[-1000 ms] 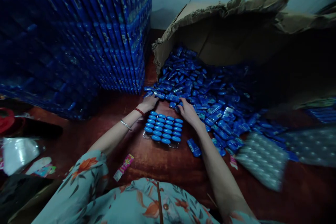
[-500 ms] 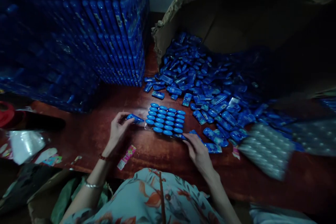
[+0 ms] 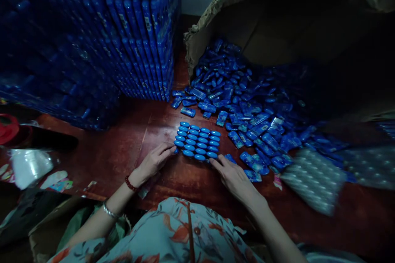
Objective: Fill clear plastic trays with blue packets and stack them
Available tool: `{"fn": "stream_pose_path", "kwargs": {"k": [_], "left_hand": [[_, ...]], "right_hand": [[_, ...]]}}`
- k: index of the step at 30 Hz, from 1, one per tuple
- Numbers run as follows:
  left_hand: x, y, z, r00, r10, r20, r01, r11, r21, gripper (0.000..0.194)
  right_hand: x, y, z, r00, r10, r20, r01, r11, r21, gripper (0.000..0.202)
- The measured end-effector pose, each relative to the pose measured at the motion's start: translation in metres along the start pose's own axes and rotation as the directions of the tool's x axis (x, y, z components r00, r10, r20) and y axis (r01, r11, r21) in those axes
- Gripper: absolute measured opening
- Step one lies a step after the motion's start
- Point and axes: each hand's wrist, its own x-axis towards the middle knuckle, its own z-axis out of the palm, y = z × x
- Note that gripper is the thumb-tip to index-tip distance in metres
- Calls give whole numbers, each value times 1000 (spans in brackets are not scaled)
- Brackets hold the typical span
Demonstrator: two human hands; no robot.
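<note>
A compact block of small blue containers [image 3: 198, 141] sits in rows on the table in front of me, rounded ends up. My left hand [image 3: 158, 158] is at the block's near left corner. Its fingers close on a small blue container [image 3: 177, 151], which they mostly cover. At the near right corner is my right hand [image 3: 230, 171], with thumb and fingers closed around another small blue container there, largely hidden. A few loose blue containers [image 3: 251, 160] lie just beyond the right hand.
A large heap of loose blue containers [image 3: 228, 90] spills from a torn cardboard box [image 3: 196, 45]. Tall stacks of blue packs [image 3: 138, 41] stand at left. Clear moulded trays [image 3: 314, 181] lie right. A red-and-black cylinder [image 3: 33, 136] and clear plastic [image 3: 29, 166] lie left on the table [image 3: 173, 183].
My left hand has moved right with the blue container, from beside the block to its near left corner. It now covers part of the pink wrapper. The right hand stays by the near right corner.
</note>
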Motion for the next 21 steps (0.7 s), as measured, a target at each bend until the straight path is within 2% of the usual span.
{"fn": "stream_pose_path", "kwargs": {"k": [4, 7, 10, 14, 18, 21], "left_hand": [[-1, 2, 4, 999, 42, -4, -42, 999, -23, 26], [0, 3, 8, 999, 51, -16, -52, 998, -28, 25], [1, 1, 7, 997, 48, 54, -49, 999, 7, 24], [8, -2, 0, 975, 89, 202, -107, 991, 78, 25], [18, -5, -1, 945, 155, 288, -187, 978, 89, 27], [18, -8, 3, 942, 169, 290, -213, 969, 126, 27]], "right_hand": [[-7, 0, 7, 1000, 7, 28, -6, 1000, -26, 57], [-8, 0, 8, 996, 6, 93, -4, 1000, -19, 59], [-6, 2, 5, 983, 8, 184, -9, 1000, 5, 61], [-3, 3, -4, 952, 14, 304, -24, 999, 31, 63], [1, -5, -8, 963, 31, 269, -46, 998, 48, 63], [6, -12, -9, 973, 27, 228, -35, 999, 30, 55]]}}
